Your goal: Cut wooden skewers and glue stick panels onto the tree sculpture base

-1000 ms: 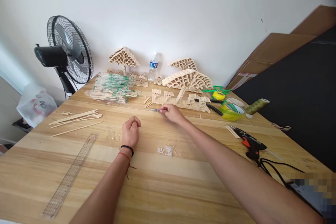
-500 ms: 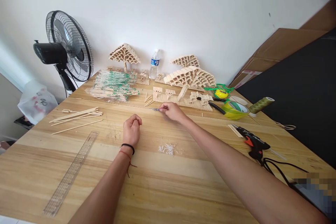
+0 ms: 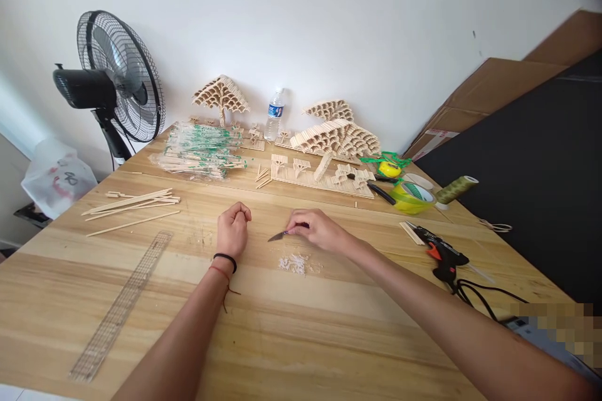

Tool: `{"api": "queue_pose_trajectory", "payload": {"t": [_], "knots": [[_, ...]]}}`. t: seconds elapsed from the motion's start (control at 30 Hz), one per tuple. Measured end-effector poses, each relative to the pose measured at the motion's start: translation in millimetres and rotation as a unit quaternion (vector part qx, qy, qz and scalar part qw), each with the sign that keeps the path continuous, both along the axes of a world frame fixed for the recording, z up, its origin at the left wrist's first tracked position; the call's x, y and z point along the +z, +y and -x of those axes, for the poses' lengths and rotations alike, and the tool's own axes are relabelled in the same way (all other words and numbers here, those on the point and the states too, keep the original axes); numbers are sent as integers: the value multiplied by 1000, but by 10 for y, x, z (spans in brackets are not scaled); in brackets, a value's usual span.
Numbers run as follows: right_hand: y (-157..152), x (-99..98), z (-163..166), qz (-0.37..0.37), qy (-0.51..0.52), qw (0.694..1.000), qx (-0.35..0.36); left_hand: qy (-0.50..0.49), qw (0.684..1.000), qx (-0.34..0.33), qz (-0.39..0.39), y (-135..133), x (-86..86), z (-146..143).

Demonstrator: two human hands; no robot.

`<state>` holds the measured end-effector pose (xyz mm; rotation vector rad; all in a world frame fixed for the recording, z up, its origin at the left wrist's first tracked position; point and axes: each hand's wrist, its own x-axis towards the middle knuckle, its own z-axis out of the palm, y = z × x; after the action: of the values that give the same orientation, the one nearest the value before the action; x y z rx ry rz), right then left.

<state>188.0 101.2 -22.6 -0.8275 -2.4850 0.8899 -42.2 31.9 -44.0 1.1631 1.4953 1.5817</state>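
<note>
My right hand [image 3: 313, 229] grips a small knife [image 3: 278, 236] by its dark handle, with the blade pointing left just above the table. A small heap of white shavings [image 3: 294, 264] lies on the wood below that hand. My left hand [image 3: 233, 227] rests closed like a fist on the table, left of the knife tip; whether its curled fingers hold anything is hidden. Several short sticks [image 3: 263, 177] lie beyond both hands, beside a model base of wooden sticks [image 3: 324, 183].
Long wooden sticks [image 3: 132, 203] and a clear ruler [image 3: 122, 307] lie at left. Behind are bagged chopsticks [image 3: 202, 147], a water bottle [image 3: 275, 114] and a stick-built tree [image 3: 222, 97]. A glue gun [image 3: 439, 254], yellow tape [image 3: 412, 197] and thread spool [image 3: 456, 192] are at right.
My right hand has drawn the knife back toward me, from near the short sticks to above the shavings. My left hand stays closed in place. The view has shifted slightly.
</note>
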Motion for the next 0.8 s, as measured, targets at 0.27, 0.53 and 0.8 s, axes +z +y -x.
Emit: {"api": "queue_pose_trajectory", "payload": {"t": [0.27,0.53,0.8], "knots": [[-34,37,91,-39,4,999,-22,1,1000,-7,3,-12,16,-9],[-132,52,168,-33,-4,998,58,2,1000,-7,1,-10,25,-5],[-50,174,-164,46,-37,996,72,1,1000,-11,5,-20,51,-20]]}}
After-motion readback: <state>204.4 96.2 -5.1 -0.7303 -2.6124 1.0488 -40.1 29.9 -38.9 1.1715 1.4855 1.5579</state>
